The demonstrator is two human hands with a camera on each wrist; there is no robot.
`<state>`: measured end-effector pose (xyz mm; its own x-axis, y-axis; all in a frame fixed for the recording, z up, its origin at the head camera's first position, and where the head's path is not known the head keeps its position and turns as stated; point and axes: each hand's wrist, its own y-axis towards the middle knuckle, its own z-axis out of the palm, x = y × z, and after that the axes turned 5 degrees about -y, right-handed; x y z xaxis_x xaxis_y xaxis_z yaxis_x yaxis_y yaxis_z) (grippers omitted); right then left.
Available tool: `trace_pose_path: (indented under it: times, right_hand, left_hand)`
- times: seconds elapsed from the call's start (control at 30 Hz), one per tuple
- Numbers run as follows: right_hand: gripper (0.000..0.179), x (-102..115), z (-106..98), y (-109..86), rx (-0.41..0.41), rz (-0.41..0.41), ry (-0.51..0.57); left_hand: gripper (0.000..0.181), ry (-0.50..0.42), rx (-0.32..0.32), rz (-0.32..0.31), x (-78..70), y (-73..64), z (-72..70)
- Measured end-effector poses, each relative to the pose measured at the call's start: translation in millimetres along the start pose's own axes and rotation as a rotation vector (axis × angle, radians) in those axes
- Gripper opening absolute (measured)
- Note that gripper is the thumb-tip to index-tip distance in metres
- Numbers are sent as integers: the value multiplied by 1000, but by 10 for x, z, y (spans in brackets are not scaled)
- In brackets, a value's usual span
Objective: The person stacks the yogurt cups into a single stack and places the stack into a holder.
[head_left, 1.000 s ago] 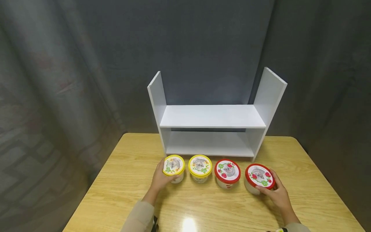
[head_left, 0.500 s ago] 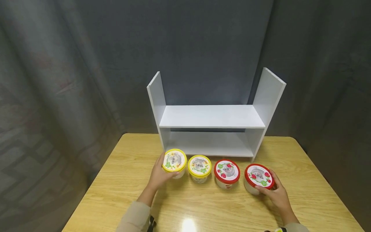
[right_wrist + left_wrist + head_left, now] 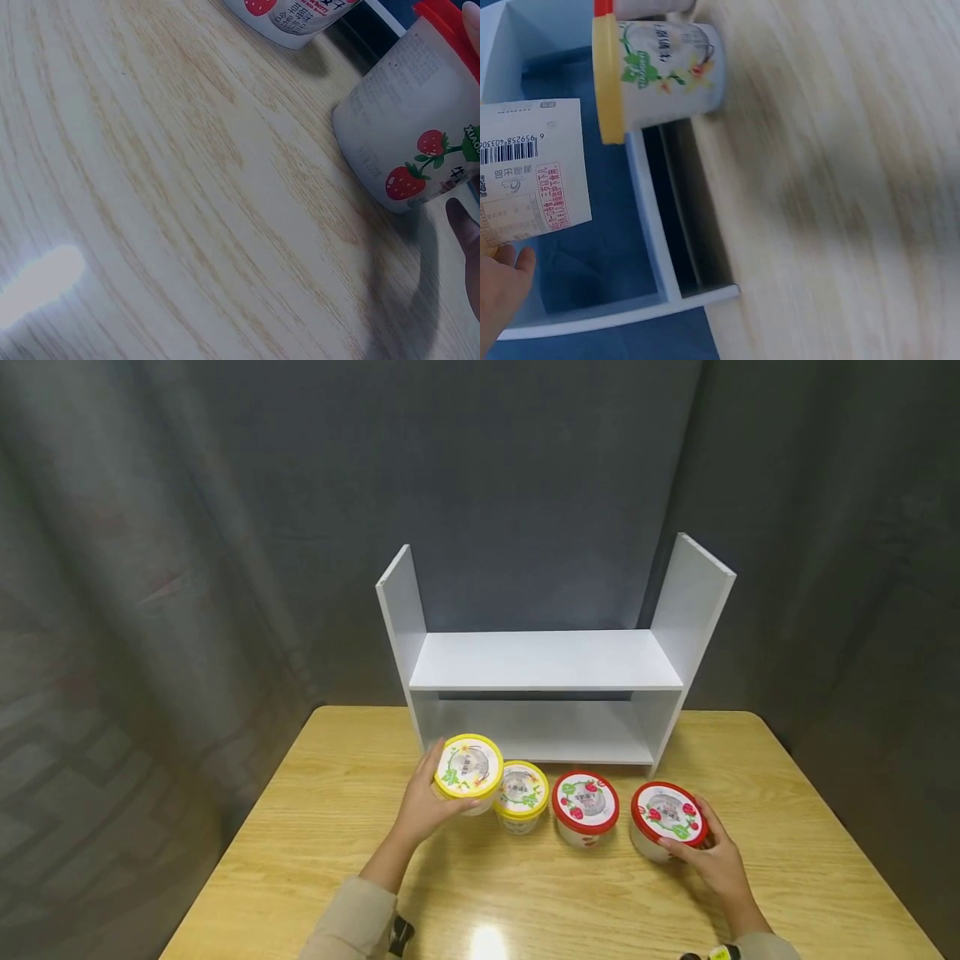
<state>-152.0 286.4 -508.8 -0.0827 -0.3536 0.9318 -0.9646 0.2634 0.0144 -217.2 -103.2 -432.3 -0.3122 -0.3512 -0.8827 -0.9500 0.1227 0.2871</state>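
Note:
My left hand [image 3: 422, 802] grips a yellow-lidded plastic tub [image 3: 468, 767] and holds it raised off the table, slightly tilted. In the left wrist view this tub's barcode side [image 3: 532, 169] faces the camera. Close on its right stands a second yellow-lidded tub [image 3: 521, 790], upright on the table. A red-lidded tub with strawberries [image 3: 585, 802] comes after it in the row. At the right end, my right hand [image 3: 718, 860] grips another red-lidded tub [image 3: 670, 812], which stands on the table. In the right wrist view only the thumb [image 3: 465, 229] and a fingertip show beside that tub.
A white two-level shelf unit [image 3: 547, 662] with tall side panels stands behind the tubs, at the back of the wooden table [image 3: 300, 860]. Grey curtains [image 3: 540, 485] hang behind and on both sides.
My left hand has lifted the left yellow-lidded tub and shifted it rightward, so it now partly overlaps the second one in the head view. The right hand and its tub stay put.

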Motion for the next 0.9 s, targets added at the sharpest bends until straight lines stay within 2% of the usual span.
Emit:
trace_pose_path:
  times: [0.17,0.37,0.7,0.9]
  right_hand:
    - [89,-21,-11,-2,-12,-2,-6]
    - [89,-34,-13,-5,-26,0,3]
    - [90,-55,18,-3,-18,10,101]
    - [89,-56,25,16,-35,21,51]
  left_hand:
    - [103,-10,29,6,-114,20,68]
    - [104,-71,79,18,-236,50,189]
    - [102,-138,180,45,-384,104,456]
    - [102,-149,222,43,-534,154,646]
